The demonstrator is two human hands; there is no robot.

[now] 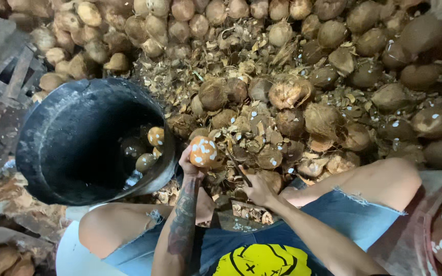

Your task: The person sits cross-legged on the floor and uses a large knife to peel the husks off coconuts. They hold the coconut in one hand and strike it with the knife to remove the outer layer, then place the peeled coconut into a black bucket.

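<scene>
your left hand [190,164] is closing its grip around a peeled coconut [203,151], orange-brown with white nicks, holding it up just beside the rim of the big black bucket [67,148]. your right hand [258,190] is wrapping its grip tight on a dark knife [239,169], the blade pointing up toward the coconut. a few more peeled coconuts [147,148] are lying at the bottom of the bucket. a heap of brown husked coconuts [303,97] and shell chips [231,51] is crowding the floor right ahead, pressing against your knees.
</scene>
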